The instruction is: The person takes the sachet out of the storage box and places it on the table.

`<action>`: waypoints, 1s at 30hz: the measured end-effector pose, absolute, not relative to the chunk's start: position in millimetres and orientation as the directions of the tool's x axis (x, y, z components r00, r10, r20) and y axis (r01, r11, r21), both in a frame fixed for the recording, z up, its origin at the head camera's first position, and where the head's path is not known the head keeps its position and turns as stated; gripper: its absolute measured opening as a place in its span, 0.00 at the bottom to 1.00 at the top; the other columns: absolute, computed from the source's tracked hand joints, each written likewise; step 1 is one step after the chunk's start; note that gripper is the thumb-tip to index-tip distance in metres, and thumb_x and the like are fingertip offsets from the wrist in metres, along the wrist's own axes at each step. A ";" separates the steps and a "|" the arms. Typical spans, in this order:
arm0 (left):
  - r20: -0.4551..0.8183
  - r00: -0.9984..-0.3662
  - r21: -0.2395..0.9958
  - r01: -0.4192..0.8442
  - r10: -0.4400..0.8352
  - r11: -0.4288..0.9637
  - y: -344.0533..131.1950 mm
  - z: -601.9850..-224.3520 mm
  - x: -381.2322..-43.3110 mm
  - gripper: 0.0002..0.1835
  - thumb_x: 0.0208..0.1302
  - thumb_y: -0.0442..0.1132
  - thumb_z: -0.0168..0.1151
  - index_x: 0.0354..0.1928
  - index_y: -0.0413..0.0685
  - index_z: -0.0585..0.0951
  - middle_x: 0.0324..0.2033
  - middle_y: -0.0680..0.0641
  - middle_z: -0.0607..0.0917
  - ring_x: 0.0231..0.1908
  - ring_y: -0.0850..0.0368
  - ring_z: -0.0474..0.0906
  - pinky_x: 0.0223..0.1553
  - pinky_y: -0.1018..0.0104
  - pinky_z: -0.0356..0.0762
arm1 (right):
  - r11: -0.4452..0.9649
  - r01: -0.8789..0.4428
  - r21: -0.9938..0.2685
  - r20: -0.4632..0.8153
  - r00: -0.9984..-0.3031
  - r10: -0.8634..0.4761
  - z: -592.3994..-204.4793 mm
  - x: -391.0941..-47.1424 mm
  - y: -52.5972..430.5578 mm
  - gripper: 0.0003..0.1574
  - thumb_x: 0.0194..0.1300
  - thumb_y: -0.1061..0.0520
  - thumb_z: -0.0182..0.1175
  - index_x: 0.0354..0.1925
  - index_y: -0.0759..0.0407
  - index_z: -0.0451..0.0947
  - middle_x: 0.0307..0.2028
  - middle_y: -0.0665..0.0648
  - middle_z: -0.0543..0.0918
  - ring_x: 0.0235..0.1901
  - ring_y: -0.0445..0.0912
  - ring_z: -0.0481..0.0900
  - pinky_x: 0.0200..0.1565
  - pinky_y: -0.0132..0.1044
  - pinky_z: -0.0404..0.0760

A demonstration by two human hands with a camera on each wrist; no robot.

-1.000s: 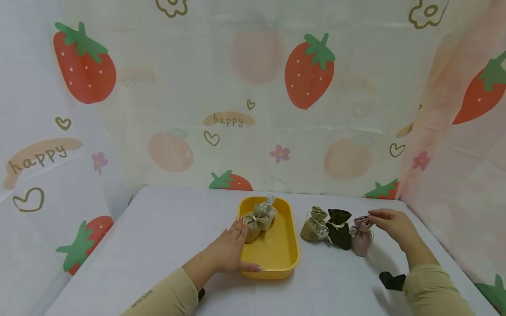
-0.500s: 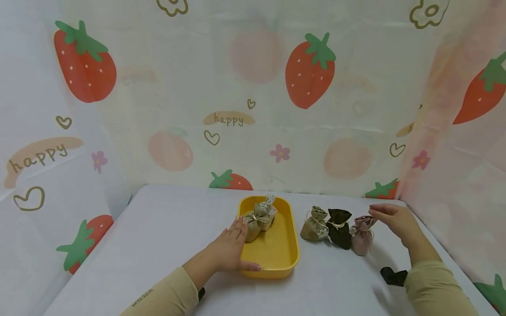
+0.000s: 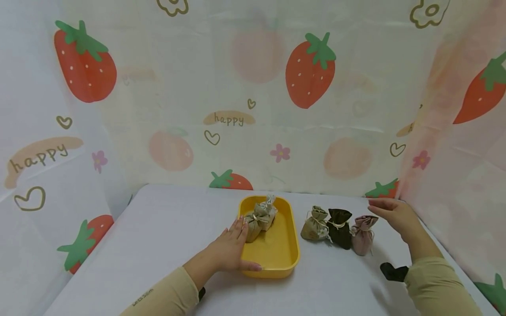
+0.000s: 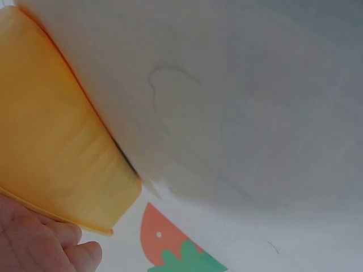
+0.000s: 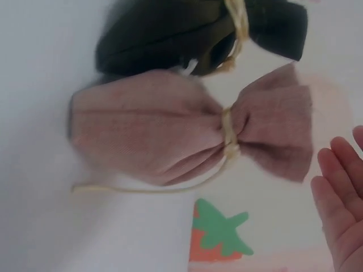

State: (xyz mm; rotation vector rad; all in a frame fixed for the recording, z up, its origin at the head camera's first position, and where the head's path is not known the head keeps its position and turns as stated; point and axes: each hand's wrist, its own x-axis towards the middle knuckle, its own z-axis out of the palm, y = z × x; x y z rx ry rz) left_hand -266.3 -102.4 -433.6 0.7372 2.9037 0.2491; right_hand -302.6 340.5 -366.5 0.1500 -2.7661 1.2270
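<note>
My left hand [image 3: 227, 251] rests on the left rim of a yellow tray [image 3: 278, 254], fingers straight and thumb along the front rim. In the tray lie a khaki drawstring pouch [image 3: 254, 226] and a paler one [image 3: 272, 210] behind it. My right hand [image 3: 397, 217] is raised with nothing in it, just beyond the gathered top of a pink drawstring pouch [image 3: 363, 241]. The right wrist view shows the pink pouch [image 5: 142, 127] tied with a cream cord, a gap between its mouth and my fingertips [image 5: 320, 184].
Left of the pink pouch stand a dark pouch [image 3: 340, 232] and a tan pouch [image 3: 314, 228], close together in a row. A white cloth covers the table [image 3: 170, 228]. Strawberry-printed curtains [image 3: 253, 96] close in the back and sides.
My right hand has let go of the pink pouch's top and lifted slightly up from it. The pouch stays upright on the table. My left hand and the tray have not moved.
</note>
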 end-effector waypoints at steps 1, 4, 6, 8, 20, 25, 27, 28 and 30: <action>-0.090 -0.871 0.191 0.461 0.483 0.867 -102.5 -433.3 -266.1 0.69 0.36 0.85 0.40 0.70 0.39 0.42 0.70 0.38 0.38 0.69 0.46 0.35 0.65 0.48 0.47 | 0.672 -0.140 -0.728 0.147 -0.988 -0.046 -365.2 -302.7 338.9 0.37 0.62 0.41 0.56 0.57 0.70 0.69 0.55 0.70 0.71 0.54 0.58 0.69 0.51 0.61 0.65; -0.089 -0.871 0.189 0.462 0.484 0.867 -102.5 -432.4 -265.6 0.69 0.36 0.84 0.40 0.70 0.39 0.42 0.70 0.38 0.38 0.69 0.46 0.35 0.65 0.48 0.48 | 0.660 -0.167 -0.733 0.175 -0.983 -0.054 -361.9 -304.0 332.1 0.36 0.61 0.43 0.58 0.56 0.68 0.70 0.53 0.68 0.75 0.46 0.39 0.74 0.51 0.57 0.67; -0.091 -0.872 0.189 0.460 0.482 0.868 -102.5 -431.8 -265.6 0.68 0.36 0.84 0.40 0.70 0.39 0.42 0.70 0.38 0.38 0.69 0.46 0.35 0.65 0.48 0.48 | 0.654 -0.185 -0.734 0.191 -0.980 -0.062 -359.9 -304.9 326.5 0.36 0.61 0.43 0.59 0.57 0.67 0.70 0.52 0.67 0.76 0.40 0.27 0.72 0.51 0.51 0.70; -0.094 -0.872 0.189 0.458 0.481 0.868 -102.6 -431.9 -265.8 0.68 0.36 0.84 0.40 0.70 0.39 0.42 0.70 0.38 0.38 0.69 0.46 0.35 0.65 0.48 0.48 | 0.637 -0.204 -0.744 0.204 -0.976 -0.074 -358.1 -305.9 320.1 0.36 0.60 0.43 0.59 0.57 0.67 0.70 0.50 0.63 0.78 0.37 0.21 0.70 0.49 0.41 0.73; -0.092 -0.872 0.200 0.456 0.481 0.867 -101.8 -430.6 -265.2 0.69 0.36 0.84 0.41 0.70 0.39 0.42 0.70 0.38 0.39 0.69 0.46 0.35 0.65 0.48 0.48 | 0.575 -0.267 -0.773 0.222 -0.964 -0.148 -353.8 -313.8 289.6 0.30 0.60 0.48 0.61 0.55 0.66 0.72 0.50 0.61 0.79 0.39 0.26 0.75 0.41 0.26 0.74; -0.094 -0.872 0.200 0.456 0.480 0.867 -101.4 -430.9 -266.0 0.69 0.36 0.84 0.41 0.70 0.39 0.42 0.70 0.38 0.39 0.69 0.46 0.35 0.65 0.48 0.48 | 0.570 -0.242 -0.785 0.187 -0.970 -0.154 -353.9 -318.6 277.7 0.32 0.59 0.46 0.61 0.56 0.63 0.72 0.53 0.64 0.76 0.41 0.28 0.74 0.50 0.41 0.73; -0.094 -0.873 0.198 0.455 0.479 0.868 -101.4 -431.4 -266.6 0.68 0.36 0.84 0.41 0.70 0.39 0.42 0.70 0.38 0.39 0.69 0.46 0.35 0.65 0.48 0.47 | 0.557 -0.237 -0.796 0.178 -0.971 -0.159 -354.7 -320.8 272.6 0.32 0.59 0.45 0.61 0.55 0.62 0.73 0.53 0.63 0.76 0.41 0.29 0.75 0.52 0.46 0.72; -0.093 -0.873 0.198 0.455 0.479 0.868 -101.3 -431.6 -266.7 0.68 0.36 0.84 0.41 0.70 0.39 0.42 0.70 0.38 0.39 0.69 0.46 0.35 0.65 0.48 0.47 | 0.551 -0.241 -0.799 0.179 -0.970 -0.165 -355.4 -322.2 270.2 0.32 0.59 0.45 0.61 0.55 0.62 0.73 0.53 0.63 0.76 0.42 0.30 0.75 0.52 0.48 0.71; -0.093 -0.874 0.198 0.453 0.477 0.869 -101.3 -431.4 -266.8 0.68 0.36 0.84 0.42 0.70 0.39 0.42 0.70 0.38 0.39 0.69 0.46 0.35 0.65 0.48 0.47 | 0.537 -0.252 -0.805 0.182 -0.967 -0.180 -356.9 -324.9 265.0 0.32 0.58 0.45 0.62 0.55 0.62 0.73 0.53 0.64 0.77 0.43 0.33 0.76 0.53 0.50 0.71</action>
